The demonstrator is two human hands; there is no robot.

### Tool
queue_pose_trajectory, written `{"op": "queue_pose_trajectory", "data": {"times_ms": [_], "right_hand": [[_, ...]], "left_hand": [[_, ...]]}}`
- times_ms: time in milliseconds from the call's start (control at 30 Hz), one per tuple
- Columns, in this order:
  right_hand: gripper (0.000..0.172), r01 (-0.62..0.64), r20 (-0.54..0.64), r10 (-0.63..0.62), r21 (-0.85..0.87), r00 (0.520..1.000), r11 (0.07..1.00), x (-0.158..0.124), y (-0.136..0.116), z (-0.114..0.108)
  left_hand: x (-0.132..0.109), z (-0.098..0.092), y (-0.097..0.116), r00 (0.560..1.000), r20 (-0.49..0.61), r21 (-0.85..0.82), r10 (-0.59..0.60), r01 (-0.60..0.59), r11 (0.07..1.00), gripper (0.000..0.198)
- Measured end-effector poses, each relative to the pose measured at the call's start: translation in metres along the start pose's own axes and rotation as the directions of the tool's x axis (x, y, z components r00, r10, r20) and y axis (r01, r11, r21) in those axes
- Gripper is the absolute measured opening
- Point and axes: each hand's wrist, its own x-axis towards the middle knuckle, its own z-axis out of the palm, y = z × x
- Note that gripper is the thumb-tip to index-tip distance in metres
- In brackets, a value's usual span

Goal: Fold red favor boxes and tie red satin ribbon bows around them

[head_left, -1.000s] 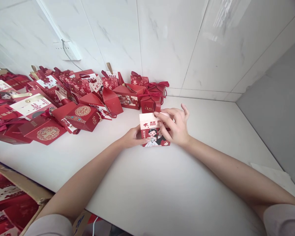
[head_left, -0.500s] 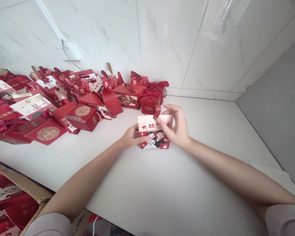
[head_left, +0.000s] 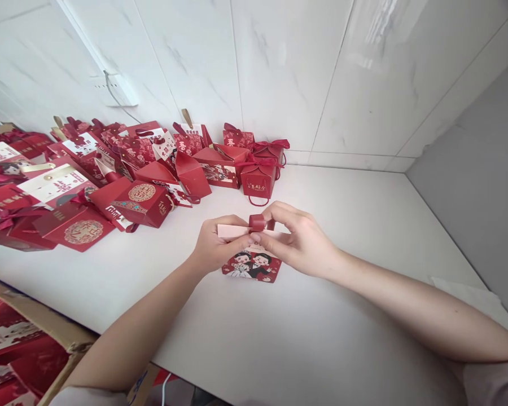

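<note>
A small red and white gift box (head_left: 250, 266) with a cartoon bride and groom on its front is between my hands, above the white table. My left hand (head_left: 220, 242) grips the box's pale top edge from the left, thumb across the front. From the right, my right hand (head_left: 302, 239) pinches the same top edge, thumb in front and fingers behind. Between the two thumbs a dark red ribbon loop (head_left: 257, 223) stands up from the top. My fingers cover part of the printed lettering, and the back of the box is hidden.
Many red gift boxes (head_left: 141, 200) crowd the left and back of the white table (head_left: 364, 237). A ribbon-tied box (head_left: 259, 176) stands just beyond my hands. At lower left is a cardboard carton (head_left: 34, 316) holding more red packages. A wall socket (head_left: 117, 90) with a cable sits behind.
The gift box has come nearer and slightly left, its top tipped toward me. My left hand has moved from its side up to the top edge, beside my right hand.
</note>
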Motion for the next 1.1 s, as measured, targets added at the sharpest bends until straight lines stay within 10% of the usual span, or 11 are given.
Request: {"op": "queue_pose_trajectory", "data": {"times_ms": [233, 533, 900, 1100], "right_hand": [[0.009, -0.003, 0.074, 0.011, -0.110, 0.997, 0.994, -0.001, -0.018, -0.013], [0.009, -0.235, 0.205, 0.192, 0.209, 0.960, 0.949, 0.003, -0.022, -0.019], [0.014, -0.177, 0.107, 0.161, 0.167, 0.981, 0.970, 0.007, -0.013, -0.012], [0.033, -0.223, 0.058, 0.218, 0.382, 0.974, 0.897, 0.011, 0.029, 0.006]], "left_hand": [[-0.007, 0.005, 0.018, 0.964, 0.019, 0.054, 0.265, -0.265, 0.963, 0.003], [-0.006, 0.005, 0.022, 0.893, 0.021, 0.185, 0.449, -0.445, 0.876, 0.008], [-0.004, 0.009, 0.001, 0.957, 0.041, 0.032, 0.286, -0.288, 0.957, 0.005], [0.002, 0.014, -0.037, 0.986, -0.166, 0.010, 0.027, -0.026, 1.000, 0.034]]}}
